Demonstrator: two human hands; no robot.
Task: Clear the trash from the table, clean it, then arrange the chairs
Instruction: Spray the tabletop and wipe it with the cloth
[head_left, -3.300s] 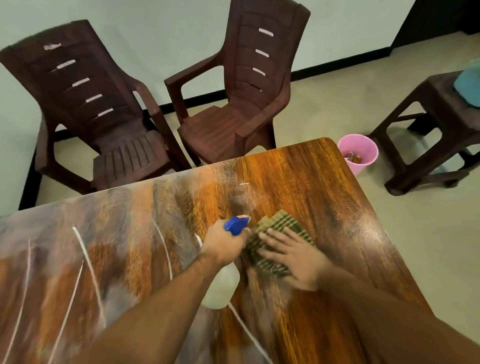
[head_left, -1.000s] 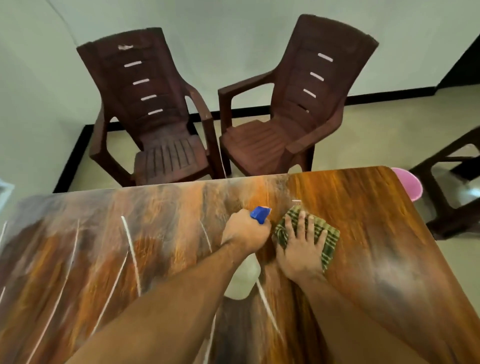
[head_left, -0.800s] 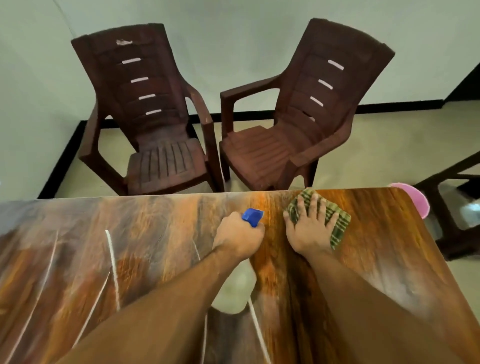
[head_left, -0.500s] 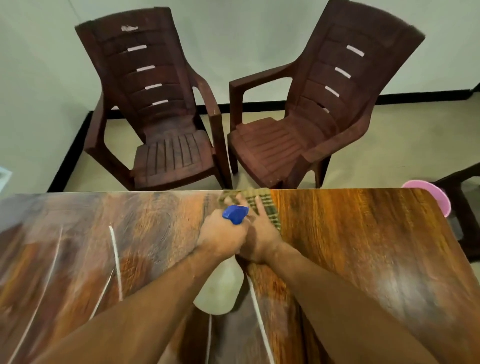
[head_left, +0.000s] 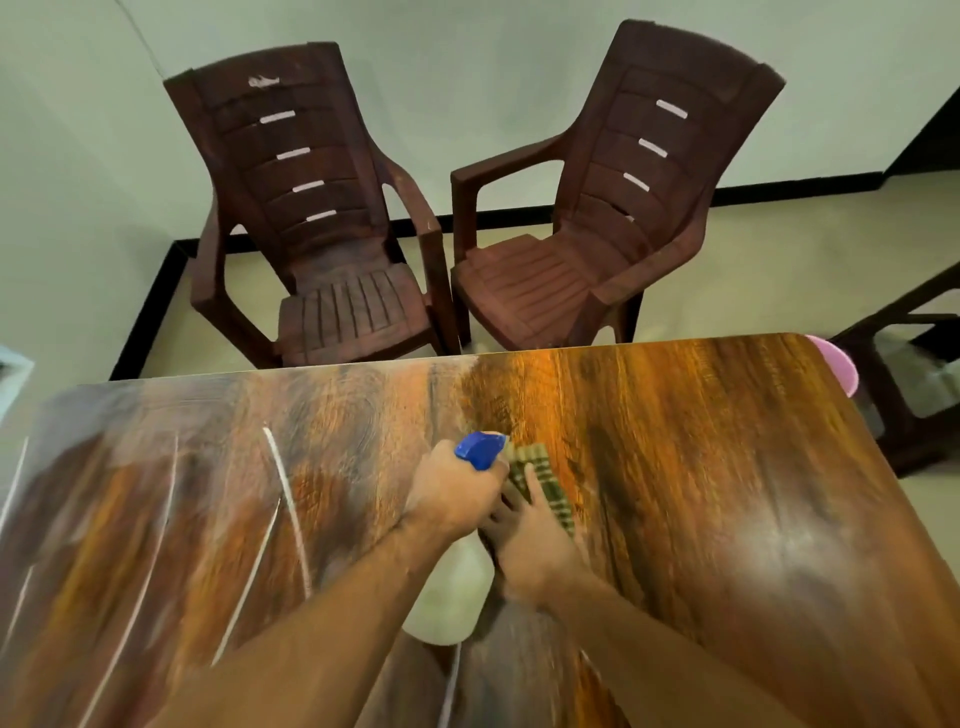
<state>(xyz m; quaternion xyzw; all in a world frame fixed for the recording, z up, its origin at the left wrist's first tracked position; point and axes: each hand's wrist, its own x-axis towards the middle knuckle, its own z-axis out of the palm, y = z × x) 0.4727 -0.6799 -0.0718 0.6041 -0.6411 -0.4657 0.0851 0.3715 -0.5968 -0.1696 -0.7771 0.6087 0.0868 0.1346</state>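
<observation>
Wiping stage: both forearms reach forward over the table (head_left: 717, 467), where the left hand (head_left: 457, 493) is curled round the neck of a spray bottle (head_left: 451, 597) and the right hand (head_left: 535, 540), touching it, presses a checked cloth (head_left: 548, 488) flat at mid-table with straight fingers. The next move likely calls for even, firm strokes across the rest of the surface. Past the far edge, one chair (head_left: 332, 249) and a second chair (head_left: 597, 244) stand angled, not yet arranged.

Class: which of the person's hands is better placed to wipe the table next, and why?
Right. The right hand presses on the checked cloth on the table, while the left hand grips the spray bottle and is not free.
</observation>
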